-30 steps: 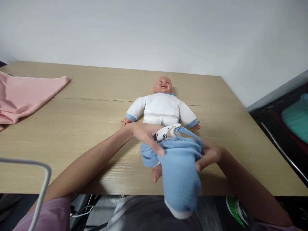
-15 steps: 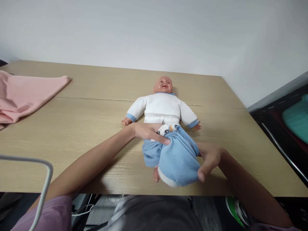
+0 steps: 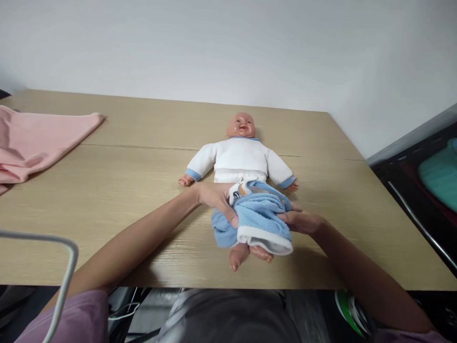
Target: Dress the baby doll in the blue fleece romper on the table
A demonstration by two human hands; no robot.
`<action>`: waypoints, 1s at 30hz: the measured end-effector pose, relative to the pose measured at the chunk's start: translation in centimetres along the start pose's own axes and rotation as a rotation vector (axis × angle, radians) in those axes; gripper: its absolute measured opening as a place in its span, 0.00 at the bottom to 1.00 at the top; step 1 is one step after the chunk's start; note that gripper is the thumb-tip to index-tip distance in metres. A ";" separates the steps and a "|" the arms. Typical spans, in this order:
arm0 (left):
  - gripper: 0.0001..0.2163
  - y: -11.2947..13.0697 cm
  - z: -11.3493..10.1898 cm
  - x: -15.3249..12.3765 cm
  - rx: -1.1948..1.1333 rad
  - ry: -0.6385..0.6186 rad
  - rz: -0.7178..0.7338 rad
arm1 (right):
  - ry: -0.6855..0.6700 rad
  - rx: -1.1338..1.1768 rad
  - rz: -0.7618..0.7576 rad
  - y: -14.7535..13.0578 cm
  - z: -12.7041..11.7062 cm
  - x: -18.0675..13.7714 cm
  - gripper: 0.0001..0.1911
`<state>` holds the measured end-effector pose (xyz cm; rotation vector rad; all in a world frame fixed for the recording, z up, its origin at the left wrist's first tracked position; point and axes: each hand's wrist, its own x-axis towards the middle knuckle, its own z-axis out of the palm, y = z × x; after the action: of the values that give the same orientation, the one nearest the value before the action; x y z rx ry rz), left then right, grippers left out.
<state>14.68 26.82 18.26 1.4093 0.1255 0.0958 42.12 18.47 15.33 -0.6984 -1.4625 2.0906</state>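
A baby doll (image 3: pixel 241 155) lies on its back on the table, head toward the wall, in a white top with blue cuffs. Blue doll pants (image 3: pixel 262 209) with white hems are around its legs, bunched below the white waist area. Both feet (image 3: pixel 238 256) show beneath the hems. My left hand (image 3: pixel 218 200) grips the pants near the waistband, thumb on top and fingers hidden beneath the cloth. On the other side, my right hand (image 3: pixel 300 219) pinches the edge of the pants by the leg.
A pink cloth (image 3: pixel 43 138) lies on the wooden table (image 3: pixel 143 181) at the left. A white cable or rod (image 3: pixel 66 281) curves up in the lower left. At the right stands a black rack (image 3: pixel 410 195) with teal fabric (image 3: pixel 441 166) in it.
My right hand has moved up and slightly left along the pants. The near pant leg is drawn up and bunched, and a second foot now shows. The left hand barely moved.
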 end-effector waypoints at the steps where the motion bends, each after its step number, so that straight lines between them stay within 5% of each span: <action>1: 0.36 0.1 0.0 0.0 0.000 0.008 -0.003 | -0.034 -0.018 -0.012 -0.2 0.0 0.0 0.30; 5: 0.40 0.0 0.0 -0.2 -0.004 0.037 -0.016 | -0.131 -0.126 -0.037 -1.6 0.4 0.3 0.31; 10: 0.43 -0.7 -0.2 -0.6 -0.022 0.156 -0.047 | 0.061 -0.121 -0.171 -1.8 2.1 1.2 0.25; 17: 0.41 -0.9 0.2 -0.4 -0.032 0.253 -0.047 | 0.248 0.140 -0.131 -1.0 3.1 1.8 0.27; 24: 0.38 0.3 0.6 -0.5 0.073 0.283 -0.093 | 0.332 -0.145 -0.105 -3.6 3.1 0.6 0.30; 30: 0.33 1.8 2.2 0.4 0.202 0.195 0.004 | 0.821 -0.409 -0.158 -2.1 6.1 -1.6 0.16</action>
<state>15.40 25.00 20.39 1.5998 0.3011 0.2294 39.53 13.82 19.30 -1.3405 -1.3723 1.1403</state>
